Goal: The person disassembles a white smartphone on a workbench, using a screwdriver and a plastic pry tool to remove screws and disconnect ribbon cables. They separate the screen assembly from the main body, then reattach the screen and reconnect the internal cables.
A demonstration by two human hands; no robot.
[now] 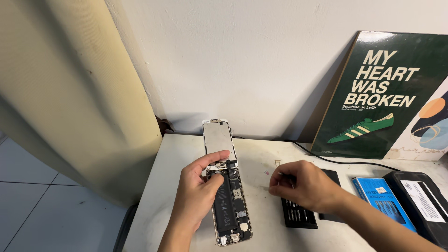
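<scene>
Head view: opened smartphone with a gold metal frame and exposed black battery [229, 205] lies on the white tabletop [261, 228], near its left edge. Its lifted display panel with a bare silver metal back [218, 138] stands upright at the far end, hinged to the body. Left hand [198, 191] grips the phone's left edge; index finger lies across the base of the panel, thumb sits on the top of the battery. Right hand [303, 185] is well apart from the phone, fingers pinched tight on a thin dark screwdriver bit [283, 174], above the black tray of screwdriver bits [297, 215]. Right of that: a blue flat box [380, 198] and a black plastic case [420, 198]. Green poster with a shoe picture [378, 98] leans on the white wall [242, 60].
</scene>
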